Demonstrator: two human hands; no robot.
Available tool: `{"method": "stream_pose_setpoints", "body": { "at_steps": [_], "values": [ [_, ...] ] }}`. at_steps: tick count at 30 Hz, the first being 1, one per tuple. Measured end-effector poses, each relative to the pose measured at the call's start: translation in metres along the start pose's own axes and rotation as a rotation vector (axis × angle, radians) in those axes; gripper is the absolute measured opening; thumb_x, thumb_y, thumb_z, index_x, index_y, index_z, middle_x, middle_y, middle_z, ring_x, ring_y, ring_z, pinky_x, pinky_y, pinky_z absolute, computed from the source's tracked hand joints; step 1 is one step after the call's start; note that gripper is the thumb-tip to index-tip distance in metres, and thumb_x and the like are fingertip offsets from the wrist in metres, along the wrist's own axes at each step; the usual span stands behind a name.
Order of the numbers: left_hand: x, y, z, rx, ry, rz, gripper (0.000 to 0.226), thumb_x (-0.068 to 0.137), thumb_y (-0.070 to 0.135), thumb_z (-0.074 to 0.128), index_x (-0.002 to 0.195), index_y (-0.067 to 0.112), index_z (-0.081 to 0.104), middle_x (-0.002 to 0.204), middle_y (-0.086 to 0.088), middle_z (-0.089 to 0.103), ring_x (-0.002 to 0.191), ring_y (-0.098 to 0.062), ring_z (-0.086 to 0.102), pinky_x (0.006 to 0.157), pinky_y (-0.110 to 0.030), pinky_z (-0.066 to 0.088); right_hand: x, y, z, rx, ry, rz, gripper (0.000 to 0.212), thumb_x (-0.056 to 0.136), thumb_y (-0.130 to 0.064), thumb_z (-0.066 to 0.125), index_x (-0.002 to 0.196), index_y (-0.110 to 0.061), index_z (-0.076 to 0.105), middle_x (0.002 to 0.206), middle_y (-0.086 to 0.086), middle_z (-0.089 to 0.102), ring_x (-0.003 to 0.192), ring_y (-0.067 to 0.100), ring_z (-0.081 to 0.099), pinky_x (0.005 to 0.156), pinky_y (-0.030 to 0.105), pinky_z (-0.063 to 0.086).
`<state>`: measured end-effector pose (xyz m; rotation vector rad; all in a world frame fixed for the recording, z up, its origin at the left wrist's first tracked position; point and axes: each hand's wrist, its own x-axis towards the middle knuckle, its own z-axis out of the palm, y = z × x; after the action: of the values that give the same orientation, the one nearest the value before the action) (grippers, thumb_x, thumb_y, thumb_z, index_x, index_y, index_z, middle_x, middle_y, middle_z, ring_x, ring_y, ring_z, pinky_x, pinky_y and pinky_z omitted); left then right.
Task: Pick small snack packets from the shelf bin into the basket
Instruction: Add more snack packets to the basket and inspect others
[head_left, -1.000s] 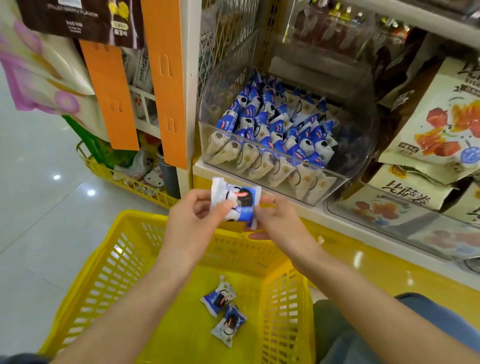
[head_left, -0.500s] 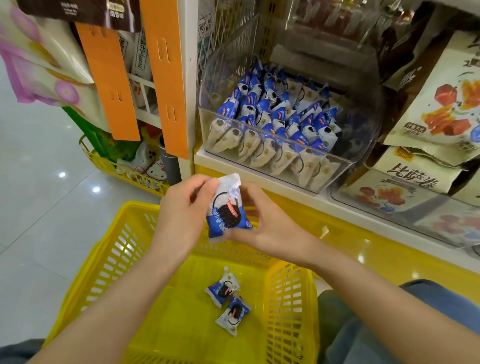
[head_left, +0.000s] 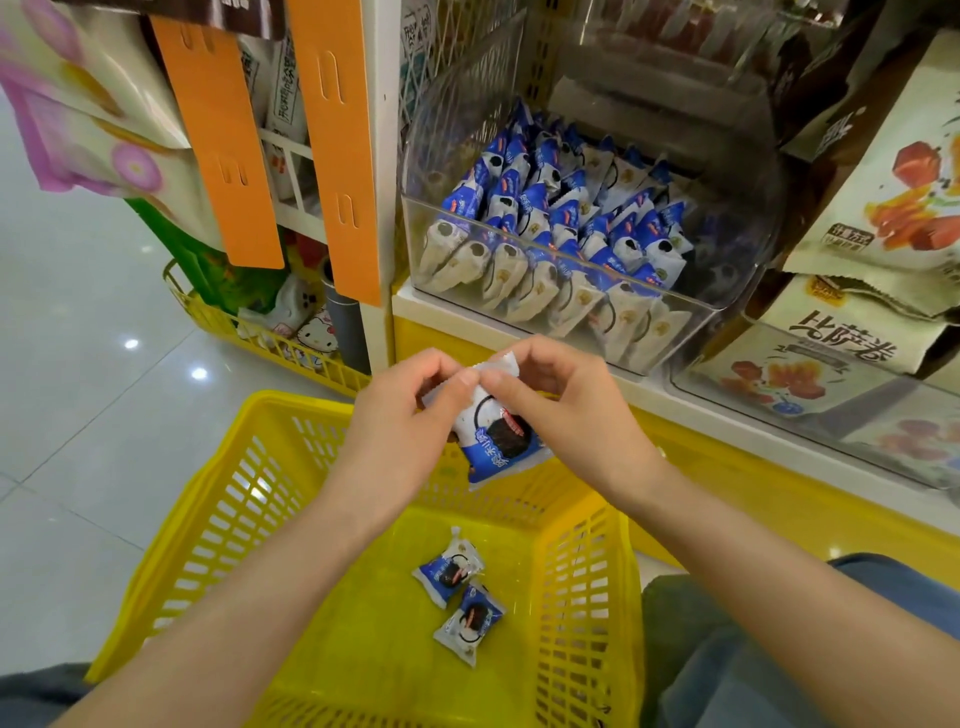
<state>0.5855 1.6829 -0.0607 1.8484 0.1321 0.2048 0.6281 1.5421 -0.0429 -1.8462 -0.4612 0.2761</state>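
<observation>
A blue and white snack packet (head_left: 501, 434) hangs upright over the yellow basket (head_left: 218, 525). My left hand (head_left: 400, 431) and my right hand (head_left: 571, 415) both pinch its white top edge between thumb and fingers. Two more of the same packets (head_left: 449, 571) (head_left: 470, 621) lie on the basket floor below. The clear shelf bin (head_left: 582, 291) behind the hands holds several rows of these packets.
Large snack bags (head_left: 893, 202) fill the shelf to the right of the bin. Orange hanging strips (head_left: 337, 156) and a second yellow basket (head_left: 291, 348) with goods stand at the left. A yellow shelf base (head_left: 779, 499) runs beside the basket, with shiny floor tiles (head_left: 78, 415) on the left.
The packet turned from lying sideways between my hands to hanging upright. Both hands shifted their hold to its top edge, and the view moved closer to the shelf.
</observation>
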Motion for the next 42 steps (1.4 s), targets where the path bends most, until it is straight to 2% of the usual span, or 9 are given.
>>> {"method": "stream_pose_setpoints", "body": {
  "at_steps": [3,7,12,18,22,28,34,38,42],
  "values": [
    [-0.001,0.002,0.002,-0.04,-0.016,-0.026,0.023,0.092,0.021,0.052,0.07,0.02,0.057,0.071,-0.017,0.059,0.072,-0.038,0.055,0.068,-0.055,0.05,0.0,-0.001,-0.002,-0.188,0.037,-0.079,0.007,0.084,-0.02,0.066,0.083,-0.026,0.064,0.079,-0.008,0.069,0.076,0.006,0.064,0.073,0.03,0.054],
    [-0.002,0.003,0.002,0.06,-0.045,0.002,0.022,0.092,0.023,0.051,0.071,0.021,0.057,0.063,0.0,0.056,0.062,-0.018,0.05,0.057,-0.04,0.046,0.0,-0.003,-0.004,-0.215,0.041,-0.096,0.002,0.082,-0.026,0.068,0.081,-0.025,0.067,0.073,-0.006,0.067,0.07,0.009,0.061,0.061,0.02,0.048],
    [-0.001,0.008,0.006,-0.299,-0.086,-0.223,0.027,0.094,0.019,0.048,0.071,0.02,0.062,0.064,0.007,0.065,0.063,-0.004,0.063,0.056,-0.018,0.052,0.001,-0.007,-0.009,-0.387,0.088,-0.215,0.002,0.083,-0.027,0.065,0.082,-0.026,0.066,0.078,-0.011,0.061,0.074,0.004,0.057,0.063,0.019,0.047],
    [0.003,0.004,0.006,-0.304,-0.03,-0.443,0.031,0.099,0.033,0.035,0.088,0.017,0.059,0.089,-0.005,0.067,0.075,-0.02,0.066,0.066,-0.03,0.054,0.006,-0.011,-0.017,-0.37,0.263,-0.328,0.005,0.088,-0.019,0.061,0.088,-0.015,0.064,0.086,-0.003,0.062,0.081,0.005,0.058,0.074,0.025,0.05],
    [0.001,0.009,0.005,-0.658,-0.145,-0.575,0.053,0.095,0.048,0.028,0.097,0.007,0.061,0.08,-0.011,0.073,0.07,-0.025,0.071,0.058,-0.03,0.058,0.002,-0.011,-0.015,-0.363,0.132,-0.433,0.005,0.086,-0.012,0.063,0.086,-0.008,0.065,0.09,0.002,0.062,0.088,0.011,0.059,0.079,0.031,0.05],
    [0.001,0.01,-0.003,-0.792,-0.089,-0.421,0.015,0.084,0.019,0.059,0.091,0.012,0.07,0.08,-0.003,0.071,0.076,-0.012,0.068,0.063,-0.023,0.055,-0.003,-0.01,-0.012,-0.631,-0.088,-0.615,0.017,0.087,-0.023,0.058,0.093,-0.009,0.067,0.105,0.004,0.061,0.101,0.012,0.054,0.082,0.028,0.047],
    [0.001,0.011,0.0,-0.554,-0.02,-0.345,0.027,0.084,0.013,0.062,0.111,0.018,0.062,0.096,0.002,0.073,0.087,-0.01,0.069,0.071,-0.025,0.053,0.0,-0.012,-0.005,-0.301,0.182,-0.165,0.026,0.093,-0.03,0.049,0.117,-0.02,0.048,0.11,-0.008,0.054,0.101,-0.005,0.051,0.085,0.011,0.044],
    [-0.001,0.01,0.005,-0.451,-0.051,-0.285,0.029,0.083,0.013,0.064,0.111,0.021,0.059,0.095,0.006,0.072,0.084,-0.005,0.068,0.066,-0.015,0.052,0.009,-0.012,-0.01,0.236,0.053,0.277,0.02,0.096,-0.023,0.047,0.109,-0.013,0.058,0.096,0.001,0.068,0.078,0.0,0.065,0.066,0.017,0.054],
    [-0.002,0.007,0.008,-0.083,0.073,-0.055,0.042,0.079,0.014,0.068,0.108,0.035,0.046,0.102,0.019,0.057,0.091,0.004,0.057,0.066,-0.002,0.042,0.007,-0.013,-0.01,0.299,0.07,0.291,0.008,0.09,-0.015,0.057,0.097,-0.012,0.06,0.09,0.007,0.07,0.069,0.004,0.067,0.059,0.018,0.055]
  ]
}}
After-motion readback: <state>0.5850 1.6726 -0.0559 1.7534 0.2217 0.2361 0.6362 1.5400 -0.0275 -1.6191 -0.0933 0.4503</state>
